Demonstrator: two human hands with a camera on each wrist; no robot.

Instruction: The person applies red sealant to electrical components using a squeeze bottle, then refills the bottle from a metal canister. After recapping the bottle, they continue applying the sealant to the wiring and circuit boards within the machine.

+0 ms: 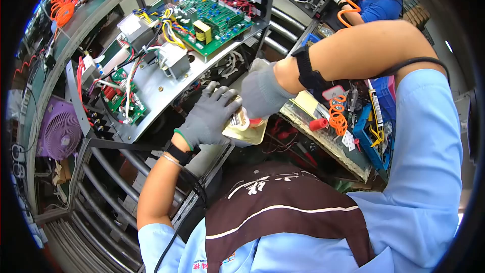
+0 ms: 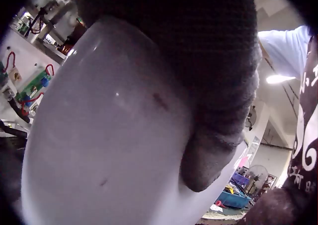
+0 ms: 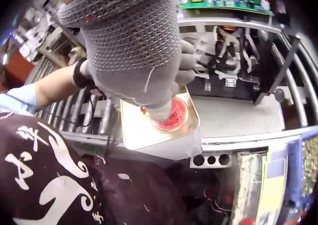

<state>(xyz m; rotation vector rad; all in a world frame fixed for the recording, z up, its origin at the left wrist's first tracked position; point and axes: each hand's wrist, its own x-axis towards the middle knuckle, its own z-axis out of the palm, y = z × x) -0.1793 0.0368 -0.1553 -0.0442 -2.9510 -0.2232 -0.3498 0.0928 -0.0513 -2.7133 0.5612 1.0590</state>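
Note:
A squarish tin can [image 1: 248, 134] with a gold-coloured top and white sides is held in front of the apron. My gloved left hand [image 1: 209, 116] grips it from the left, the fingers spread over the far part of its top. In the left wrist view the can's white side [image 2: 99, 130] fills the middle, with the dark glove against it. My gloved right hand [image 1: 263, 91] reaches down from above, fingertips at the round red opening [image 3: 178, 117] in the top. Its other fingers are hidden behind the hand, so I cannot tell whether they pinch anything.
A metal chassis with a green circuit board [image 1: 217, 20] and transformers stands beyond my hands. Rollers [image 1: 108, 177] run at the left. At the right are a coiled orange hose [image 1: 337, 114] and a blue bin [image 1: 371, 131]. Another person [image 1: 379, 2] works at the far right.

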